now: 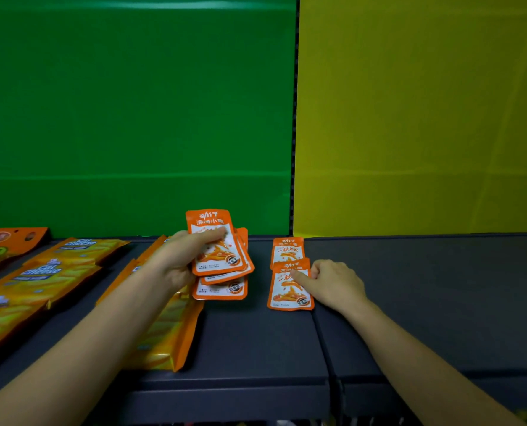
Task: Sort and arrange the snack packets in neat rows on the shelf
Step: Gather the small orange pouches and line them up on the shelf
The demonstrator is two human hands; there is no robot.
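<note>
My left hand [179,259] grips a fanned stack of small orange snack packets [222,259] just above the dark shelf [249,339], thumb across the top packet. Two more of the same orange packets lie flat in a column to the right, the far one [287,250] partly under the near one [288,290]. My right hand [332,282] rests on the shelf beside the near packet, its index finger pressing on the packet's upper part while the other fingers curl.
Large yellow-orange cheese snack bags [40,272] lie in rows on the shelf's left part, one [166,333] under my left forearm. An orange packet [7,241] sits at the far left. Green and yellow back panels [294,118] meet behind. The shelf's right section [440,287] is bare.
</note>
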